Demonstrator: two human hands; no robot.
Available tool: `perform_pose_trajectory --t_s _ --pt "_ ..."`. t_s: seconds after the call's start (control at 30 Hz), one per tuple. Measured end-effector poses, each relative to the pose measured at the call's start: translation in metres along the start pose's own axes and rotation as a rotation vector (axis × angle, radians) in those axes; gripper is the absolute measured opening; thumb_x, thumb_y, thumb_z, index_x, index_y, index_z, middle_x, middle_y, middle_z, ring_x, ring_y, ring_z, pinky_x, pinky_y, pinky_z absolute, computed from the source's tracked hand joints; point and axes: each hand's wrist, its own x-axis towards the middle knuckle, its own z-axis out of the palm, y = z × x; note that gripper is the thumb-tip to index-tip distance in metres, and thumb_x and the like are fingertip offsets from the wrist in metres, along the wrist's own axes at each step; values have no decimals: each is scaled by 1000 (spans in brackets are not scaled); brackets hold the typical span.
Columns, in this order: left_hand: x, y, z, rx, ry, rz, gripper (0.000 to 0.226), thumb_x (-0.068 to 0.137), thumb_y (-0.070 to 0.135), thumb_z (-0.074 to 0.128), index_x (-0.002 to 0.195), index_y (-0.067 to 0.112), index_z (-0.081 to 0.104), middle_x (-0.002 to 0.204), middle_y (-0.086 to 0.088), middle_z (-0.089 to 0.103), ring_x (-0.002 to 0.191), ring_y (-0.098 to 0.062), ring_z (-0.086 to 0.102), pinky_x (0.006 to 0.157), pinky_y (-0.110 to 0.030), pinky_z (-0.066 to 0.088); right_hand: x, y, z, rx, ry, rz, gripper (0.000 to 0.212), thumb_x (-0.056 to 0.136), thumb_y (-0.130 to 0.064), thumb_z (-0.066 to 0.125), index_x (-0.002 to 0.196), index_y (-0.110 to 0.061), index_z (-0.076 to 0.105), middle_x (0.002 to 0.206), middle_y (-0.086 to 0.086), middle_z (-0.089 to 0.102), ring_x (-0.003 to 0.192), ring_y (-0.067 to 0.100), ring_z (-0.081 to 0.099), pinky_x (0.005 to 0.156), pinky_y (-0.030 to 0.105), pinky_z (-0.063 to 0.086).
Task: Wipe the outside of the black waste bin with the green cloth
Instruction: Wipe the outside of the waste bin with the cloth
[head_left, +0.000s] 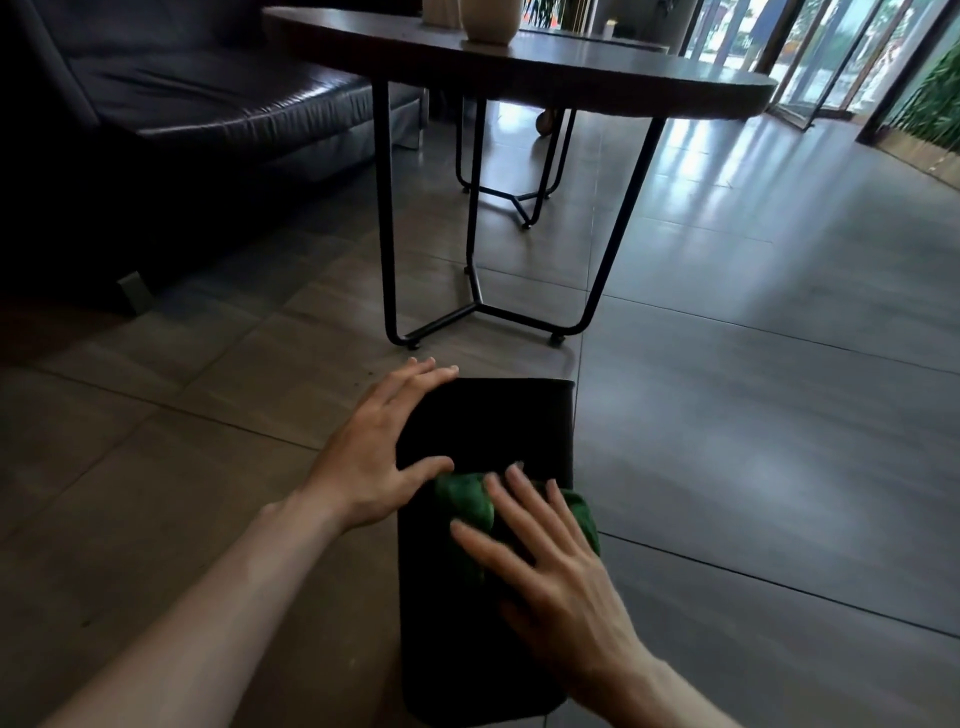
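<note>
bin (483, 431) lying on the floor, long axis running away from the viewer; right hand (550, 551), flat and spread, presses cloth (465, 501) mid-side, left hand (387, 441), open, steadies the far-left edge.

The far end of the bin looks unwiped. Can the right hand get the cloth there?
Probably yes: the right hand presses the cloth mid-bin; bare black surface lies ahead, and the left hand sits at the left edge.

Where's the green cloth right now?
In the head view, low and centre-right, the green cloth lies on the black waste bin, pressed under the right hand. The left hand rests on the bin beside it.
</note>
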Motion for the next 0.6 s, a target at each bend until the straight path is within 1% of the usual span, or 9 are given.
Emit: perform_pose_trajectory --t_s 0.1,0.17,0.23,0.3,0.37,0.43,0.47,0.53,0.6 --pt "-1 -2 -5 -16 9 -19 87 74 28 86 147 39 40 155 15 38 148 -2 26 120 -29 26 -34 -9 18 -117 -58 -232 47 105 -31 58 150 -36 47 164 14 35 154 33 27 113 62 39" --pt "-2 -2 -6 -28 -11 -5 87 74 29 87 146 42 40 155 19 37 148 3 23 118 -21 23 -48 -9 21 -225 -148 -387 45 108 -36 50 153 -37 42 165 12 33 155 33 25 115 59 38" --pt "-2 0 -5 -41 -22 3 87 73 28 87 145 43 40 155 20 37 149 5 20 115 -14 19 -42 1 14 -253 -164 -469 44 110 -31 46 153 -34 42 164 12 34 155 35 24 120 56 33" --pt "-1 2 -4 -60 -11 -5 87 73 25 88 145 40 42 154 17 39 149 3 21 117 -18 21 -20 14 0 -144 -78 -348 42 109 -23 49 151 -30 48 161 15 39 153 37 28 120 56 34" --pt "0 5 -4 -72 -3 -5 86 72 21 88 144 36 45 153 13 42 150 0 22 119 -24 23 9 27 -17 -60 74 -86 38 108 -25 49 145 -28 56 158 18 43 153 37 29 115 59 39" --pt "1 7 -4 -84 -11 -7 85 71 19 89 144 35 46 152 12 43 149 1 23 120 -24 23 38 32 -27 -44 157 129 40 104 -27 52 144 -26 57 156 17 45 153 36 28 109 61 45" --pt "1 8 -4 -91 -14 -10 85 71 19 88 144 36 46 152 12 43 149 2 22 120 -24 23 47 30 -27 -57 162 171 44 101 -26 53 145 -25 55 156 16 43 154 35 26 109 61 45" --pt "2 9 -3 -97 -11 -7 84 73 17 87 144 34 46 153 11 42 150 0 22 121 -26 24 46 24 -20 -94 142 145 46 100 -23 54 146 -26 53 159 14 42 155 32 25 112 63 40" --pt "1 8 -4 -91 -9 -8 83 74 16 86 145 33 46 155 10 41 151 -2 21 122 -28 24 22 16 -7 -130 108 -20 41 103 -23 57 145 -26 55 160 14 41 154 33 27 115 66 34"
